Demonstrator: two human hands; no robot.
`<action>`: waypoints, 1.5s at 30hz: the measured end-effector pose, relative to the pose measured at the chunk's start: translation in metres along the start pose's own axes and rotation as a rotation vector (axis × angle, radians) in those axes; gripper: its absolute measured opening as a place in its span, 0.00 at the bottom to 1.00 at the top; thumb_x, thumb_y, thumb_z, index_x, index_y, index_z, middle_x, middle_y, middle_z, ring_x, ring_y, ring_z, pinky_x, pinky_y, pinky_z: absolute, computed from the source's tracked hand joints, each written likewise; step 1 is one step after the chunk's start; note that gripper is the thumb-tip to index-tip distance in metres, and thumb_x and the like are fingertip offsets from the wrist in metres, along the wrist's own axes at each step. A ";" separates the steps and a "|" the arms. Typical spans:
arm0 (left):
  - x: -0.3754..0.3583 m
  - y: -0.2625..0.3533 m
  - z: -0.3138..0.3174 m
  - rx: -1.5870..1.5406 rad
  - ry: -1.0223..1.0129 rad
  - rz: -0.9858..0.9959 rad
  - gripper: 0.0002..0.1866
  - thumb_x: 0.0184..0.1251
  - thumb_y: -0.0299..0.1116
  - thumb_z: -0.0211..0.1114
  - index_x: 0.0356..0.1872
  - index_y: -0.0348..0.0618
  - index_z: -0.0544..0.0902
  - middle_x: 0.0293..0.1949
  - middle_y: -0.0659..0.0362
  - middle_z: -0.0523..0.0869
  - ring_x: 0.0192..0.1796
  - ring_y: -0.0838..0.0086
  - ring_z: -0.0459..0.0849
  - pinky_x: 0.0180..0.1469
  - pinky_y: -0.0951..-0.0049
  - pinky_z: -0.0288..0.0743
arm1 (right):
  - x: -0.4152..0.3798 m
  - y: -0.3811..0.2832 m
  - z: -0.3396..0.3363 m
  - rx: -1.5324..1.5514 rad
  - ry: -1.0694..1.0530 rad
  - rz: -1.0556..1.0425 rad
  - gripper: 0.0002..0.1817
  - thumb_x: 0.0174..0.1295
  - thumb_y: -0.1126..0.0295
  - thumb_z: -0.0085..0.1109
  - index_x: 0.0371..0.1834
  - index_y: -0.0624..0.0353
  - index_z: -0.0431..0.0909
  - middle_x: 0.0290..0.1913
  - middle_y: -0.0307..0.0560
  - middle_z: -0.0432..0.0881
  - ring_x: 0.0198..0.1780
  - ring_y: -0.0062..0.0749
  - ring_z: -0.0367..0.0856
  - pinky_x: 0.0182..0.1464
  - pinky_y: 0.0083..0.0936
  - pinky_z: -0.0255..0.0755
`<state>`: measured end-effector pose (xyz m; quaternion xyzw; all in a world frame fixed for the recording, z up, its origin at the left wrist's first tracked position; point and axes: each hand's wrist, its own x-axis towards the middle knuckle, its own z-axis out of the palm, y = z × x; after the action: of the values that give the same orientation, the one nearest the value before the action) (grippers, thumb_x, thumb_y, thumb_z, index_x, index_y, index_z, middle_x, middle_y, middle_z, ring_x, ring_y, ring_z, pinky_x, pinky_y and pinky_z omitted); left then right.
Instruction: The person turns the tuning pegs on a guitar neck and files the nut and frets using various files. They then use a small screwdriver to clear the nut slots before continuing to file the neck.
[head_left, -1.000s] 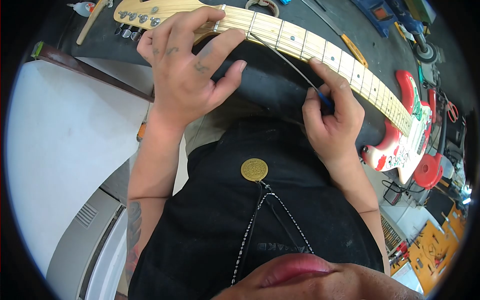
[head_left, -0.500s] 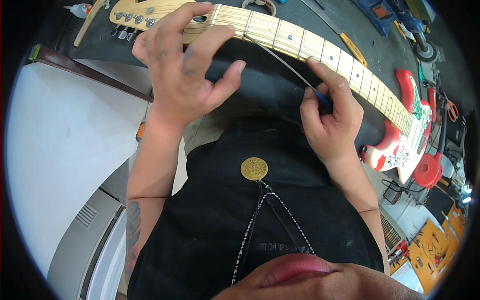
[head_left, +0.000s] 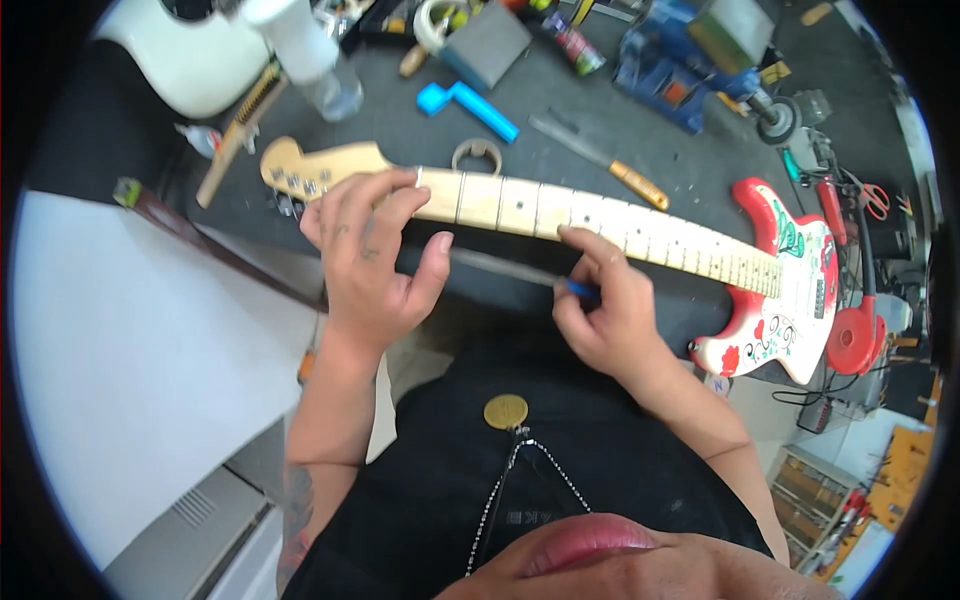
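Note:
An electric guitar with a pale maple neck and a red-and-white painted body lies across the bench. My left hand rests its fingers over the neck by the nut, close to the tuning pegs; the thumb is held away and the fingers are apart. In my right hand is a thin metal tool with a blue handle. Its shaft points left below the neck, blurred, so the tip's kind cannot be told. The right index finger touches the neck's near edge.
Behind the neck lie a tape roll, a blue string winder and an orange-handled blade. A brush lies past the headstock. A blue vise stands farther back; red scissors are at the right.
The view has lifted, showing more of the bench. The tool's tip, earlier at the neck's edge by the frets, is now apart from it, below the neck. My left hand stays by the nut.

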<state>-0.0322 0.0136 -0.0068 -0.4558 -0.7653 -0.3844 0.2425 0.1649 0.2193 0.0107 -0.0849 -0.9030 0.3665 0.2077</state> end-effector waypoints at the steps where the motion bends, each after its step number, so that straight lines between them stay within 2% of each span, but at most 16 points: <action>1: 0.016 -0.002 0.000 0.002 0.023 0.044 0.21 0.63 0.43 0.80 0.57 0.54 0.90 0.62 0.57 0.91 0.64 0.57 0.85 0.70 0.53 0.64 | -0.002 0.004 0.002 0.036 0.008 -0.006 0.30 0.61 0.81 0.70 0.70 0.60 0.80 0.30 0.50 0.84 0.29 0.45 0.89 0.36 0.38 0.82; 4: 0.069 0.003 -0.004 -0.083 -0.078 0.013 0.16 0.68 0.36 0.77 0.54 0.46 0.88 0.54 0.52 0.94 0.57 0.55 0.90 0.65 0.55 0.73 | -0.003 0.011 0.002 0.113 -0.023 -0.017 0.09 0.65 0.75 0.71 0.46 0.60 0.81 0.32 0.51 0.86 0.32 0.50 0.88 0.37 0.41 0.81; 7: 0.140 0.001 0.024 -0.311 -0.330 -0.183 0.16 0.74 0.33 0.72 0.58 0.36 0.87 0.52 0.46 0.95 0.54 0.49 0.93 0.62 0.55 0.84 | -0.002 0.011 -0.001 0.035 -0.074 0.008 0.08 0.68 0.70 0.71 0.39 0.59 0.80 0.33 0.53 0.86 0.33 0.55 0.87 0.38 0.44 0.80; 15: 0.302 -0.063 0.184 0.171 -0.367 -0.040 0.19 0.70 0.38 0.73 0.56 0.35 0.93 0.53 0.39 0.96 0.60 0.44 0.95 0.66 0.53 0.87 | -0.004 0.011 0.005 -0.008 0.042 -0.129 0.10 0.70 0.67 0.70 0.37 0.59 0.79 0.34 0.55 0.84 0.39 0.59 0.85 0.44 0.52 0.77; 17: 0.326 -0.068 0.199 0.318 -0.777 -0.077 0.21 0.67 0.42 0.79 0.52 0.35 0.97 0.53 0.39 0.97 0.59 0.45 0.96 0.65 0.54 0.88 | -0.004 0.011 0.004 0.020 0.051 -0.158 0.10 0.71 0.67 0.70 0.37 0.60 0.80 0.36 0.54 0.85 0.41 0.58 0.86 0.47 0.52 0.78; 20: 0.346 -0.045 0.196 0.471 -0.986 -0.187 0.25 0.62 0.47 0.84 0.51 0.35 0.98 0.54 0.39 0.97 0.57 0.48 0.98 0.64 0.55 0.89 | -0.006 0.017 0.012 0.049 0.151 -0.212 0.10 0.70 0.67 0.71 0.37 0.60 0.79 0.38 0.54 0.85 0.42 0.57 0.86 0.48 0.52 0.78; 28: 0.354 -0.067 0.207 0.597 -0.794 -0.057 0.30 0.53 0.51 0.90 0.51 0.38 0.98 0.51 0.42 0.98 0.55 0.53 0.98 0.61 0.57 0.90 | -0.008 0.009 0.003 -0.133 0.067 -0.230 0.11 0.69 0.64 0.72 0.39 0.61 0.83 0.48 0.58 0.88 0.52 0.56 0.88 0.64 0.52 0.76; 29: 0.352 -0.072 0.203 0.280 -0.624 -0.294 0.37 0.52 0.56 0.90 0.50 0.30 0.95 0.51 0.39 0.98 0.52 0.50 0.99 0.58 0.56 0.91 | -0.008 0.011 0.005 -0.142 0.069 -0.246 0.12 0.69 0.63 0.72 0.38 0.61 0.83 0.53 0.60 0.88 0.55 0.56 0.87 0.67 0.53 0.75; 30: 0.349 -0.106 0.233 0.154 -0.380 -0.232 0.33 0.65 0.50 0.85 0.58 0.28 0.92 0.59 0.39 0.96 0.59 0.49 0.96 0.64 0.58 0.87 | -0.009 0.008 0.004 -0.123 0.033 -0.200 0.12 0.68 0.63 0.72 0.38 0.62 0.84 0.54 0.61 0.88 0.57 0.56 0.88 0.69 0.53 0.75; 32: 0.321 -0.048 0.182 -0.131 -0.120 -0.334 0.24 0.72 0.27 0.74 0.66 0.35 0.80 0.66 0.35 0.85 0.62 0.38 0.87 0.70 0.47 0.78 | -0.009 0.010 0.006 -0.135 0.073 -0.251 0.12 0.68 0.64 0.72 0.39 0.62 0.85 0.57 0.64 0.89 0.56 0.57 0.89 0.71 0.54 0.75; 36: 0.256 0.021 0.115 -0.466 -0.038 -0.524 0.27 0.78 0.34 0.75 0.69 0.30 0.75 0.63 0.32 0.85 0.61 0.38 0.88 0.69 0.50 0.80 | -0.012 0.011 0.007 -0.111 0.039 -0.232 0.11 0.66 0.64 0.72 0.38 0.61 0.85 0.61 0.67 0.88 0.57 0.58 0.89 0.73 0.56 0.74; 38: 0.221 -0.008 0.094 -0.027 0.050 0.062 0.25 0.80 0.33 0.74 0.67 0.28 0.75 0.61 0.33 0.84 0.60 0.39 0.88 0.67 0.48 0.80 | -0.010 0.012 0.006 -0.124 0.017 -0.237 0.11 0.66 0.64 0.73 0.39 0.61 0.85 0.64 0.68 0.88 0.58 0.58 0.89 0.73 0.58 0.74; 40: 0.189 0.014 0.064 -0.015 0.159 0.055 0.18 0.80 0.29 0.69 0.61 0.28 0.79 0.60 0.37 0.83 0.59 0.42 0.86 0.65 0.46 0.79 | -0.011 0.011 0.006 -0.107 0.022 -0.246 0.12 0.66 0.64 0.74 0.38 0.61 0.85 0.63 0.68 0.88 0.57 0.58 0.88 0.72 0.58 0.74; 42: 0.163 0.018 0.029 0.030 0.110 -0.033 0.28 0.76 0.43 0.78 0.70 0.37 0.86 0.68 0.44 0.90 0.65 0.55 0.91 0.69 0.58 0.82 | -0.009 0.011 0.005 -0.118 0.012 -0.237 0.12 0.66 0.64 0.73 0.38 0.62 0.85 0.62 0.67 0.88 0.56 0.59 0.88 0.70 0.57 0.74; 44: 0.136 0.037 -0.016 0.042 -0.085 0.034 0.31 0.83 0.44 0.74 0.77 0.39 0.77 0.77 0.46 0.82 0.75 0.59 0.82 0.76 0.62 0.73 | -0.007 0.011 0.003 -0.109 0.021 -0.253 0.11 0.66 0.65 0.73 0.38 0.62 0.85 0.62 0.68 0.87 0.56 0.60 0.88 0.70 0.56 0.74; 45: 0.121 0.041 -0.035 -0.027 -0.123 0.033 0.25 0.82 0.37 0.73 0.73 0.39 0.80 0.76 0.46 0.82 0.74 0.56 0.81 0.76 0.59 0.74 | -0.008 0.011 0.002 -0.089 0.021 -0.251 0.11 0.66 0.65 0.73 0.37 0.62 0.85 0.62 0.68 0.87 0.56 0.61 0.87 0.69 0.56 0.74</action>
<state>-0.0518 0.0589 0.1160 -0.4942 -0.7660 -0.3620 0.1948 0.1708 0.2235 -0.0009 0.0160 -0.9196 0.2964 0.2574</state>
